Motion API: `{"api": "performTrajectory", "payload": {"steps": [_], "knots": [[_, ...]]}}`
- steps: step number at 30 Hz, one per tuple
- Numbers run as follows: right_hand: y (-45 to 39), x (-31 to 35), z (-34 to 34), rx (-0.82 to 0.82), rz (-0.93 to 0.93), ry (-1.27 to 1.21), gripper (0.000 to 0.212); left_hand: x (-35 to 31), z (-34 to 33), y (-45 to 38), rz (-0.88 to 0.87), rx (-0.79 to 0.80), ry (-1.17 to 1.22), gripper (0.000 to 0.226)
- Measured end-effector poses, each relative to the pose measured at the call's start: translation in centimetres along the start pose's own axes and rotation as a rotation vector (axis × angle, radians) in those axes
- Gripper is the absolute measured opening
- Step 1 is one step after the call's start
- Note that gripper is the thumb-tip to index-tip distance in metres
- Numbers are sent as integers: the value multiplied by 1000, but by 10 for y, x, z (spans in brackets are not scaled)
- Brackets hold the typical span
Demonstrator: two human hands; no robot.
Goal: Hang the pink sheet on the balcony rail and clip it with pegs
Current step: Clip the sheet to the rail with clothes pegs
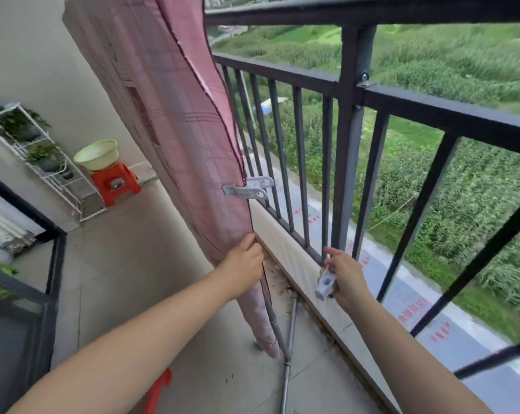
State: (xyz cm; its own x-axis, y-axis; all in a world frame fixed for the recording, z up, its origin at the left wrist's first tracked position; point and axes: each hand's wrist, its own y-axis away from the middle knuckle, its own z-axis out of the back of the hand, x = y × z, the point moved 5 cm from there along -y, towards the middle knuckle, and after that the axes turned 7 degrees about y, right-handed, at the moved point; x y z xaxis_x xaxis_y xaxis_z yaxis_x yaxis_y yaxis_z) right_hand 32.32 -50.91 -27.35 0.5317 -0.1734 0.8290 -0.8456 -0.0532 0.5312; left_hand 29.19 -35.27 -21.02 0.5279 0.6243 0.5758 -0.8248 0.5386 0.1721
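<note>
The pink checked sheet (175,124) hangs from the top of the dark balcony rail (351,10) down almost to the floor. A grey peg (248,188) is clipped on the sheet's right edge, about halfway down. My left hand (244,264) pinches that same edge lower down, near the white ledge. My right hand (344,276) is to the right, close to the rail's lower bar, and holds a second grey peg (324,283).
A white ledge (294,264) runs under the railing bars (300,150). A metal pipe (287,354) lies on the floor by the sheet's lower end. At the back left stand a red stool (115,183) with a green basin (97,155) and a white plant rack (37,150).
</note>
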Motion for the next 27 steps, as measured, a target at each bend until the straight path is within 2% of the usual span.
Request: {"api": "performTrajectory", "payload": {"steps": [2,4,9,11,13,15,18,21,27], "knots": [[-6,-5,-7,45,99,257,21,5,-2,-3,16,47,44,29],[-11,-10,-20,136,210,474,18,8,-1,-6,31,20,9,37],[-29,-29,-65,361,421,935,48,1,-10,-8,10,4,-103,35],[-31,-35,-85,450,502,1002,57,2,-11,-8,3,-20,-140,38],[-32,-40,-100,499,560,978,47,0,-16,-7,-17,-34,-147,38],[-34,-48,-108,438,577,929,32,2,-19,-5,21,-11,-143,37],[-41,-61,-110,235,555,898,18,7,-14,-2,52,-48,-125,24],[-44,-70,-111,145,503,893,16,13,-8,-4,38,-115,-183,36],[-43,-71,-108,73,523,796,29,16,1,-7,-2,-226,-143,33]]}}
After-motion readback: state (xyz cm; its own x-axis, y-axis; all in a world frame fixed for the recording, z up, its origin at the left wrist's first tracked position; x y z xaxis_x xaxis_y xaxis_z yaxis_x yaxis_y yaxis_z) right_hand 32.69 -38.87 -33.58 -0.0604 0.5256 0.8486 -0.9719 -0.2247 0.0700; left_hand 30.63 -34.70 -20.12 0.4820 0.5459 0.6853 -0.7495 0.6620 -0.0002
